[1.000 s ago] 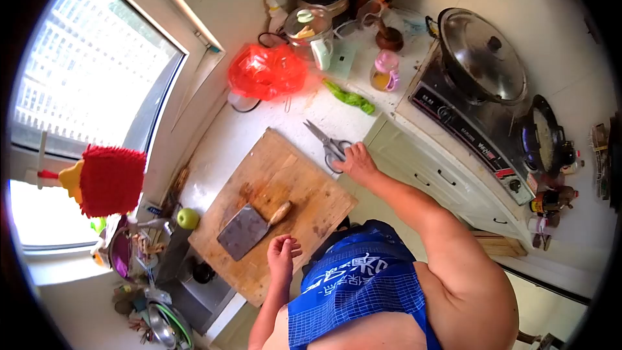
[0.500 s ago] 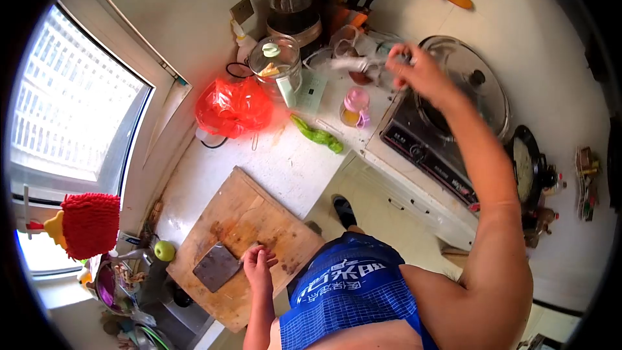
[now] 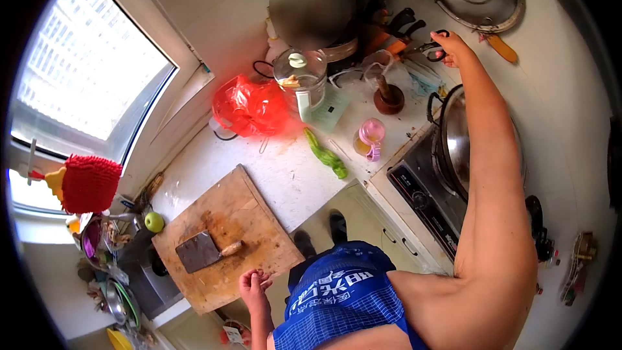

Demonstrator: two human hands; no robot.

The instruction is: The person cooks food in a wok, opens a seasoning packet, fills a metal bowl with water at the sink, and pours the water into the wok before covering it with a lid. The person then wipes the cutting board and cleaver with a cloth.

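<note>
My right hand [image 3: 455,50] reaches out to the back wall, its fingers through the black handles of a pair of scissors [image 3: 435,54]. The blades point left, toward the knife block [image 3: 382,42] with its several dark handles. Near the front of the wooden cutting board [image 3: 259,223], my left hand [image 3: 256,285] hangs with loosely bent fingers and nothing visible in it. A cleaver [image 3: 199,252] lies flat on the board, its wooden handle toward my left hand but apart from it. Below the scissors stands a brown mortar [image 3: 389,100] with a pestle.
A green pepper [image 3: 325,153], a pink-lidded jar [image 3: 370,137], a glass pitcher [image 3: 304,81] and a red plastic bag [image 3: 249,107] occupy the counter. To the right, a pan [image 3: 456,146] sits on the stove [image 3: 421,198]. A green apple [image 3: 154,222] lies by the sink [image 3: 139,282].
My right hand has moved up and right, and the scissors now show clearly in it. The lid over the stove pan is no longer seen there. My left hand has shifted down, away from the cleaver.
</note>
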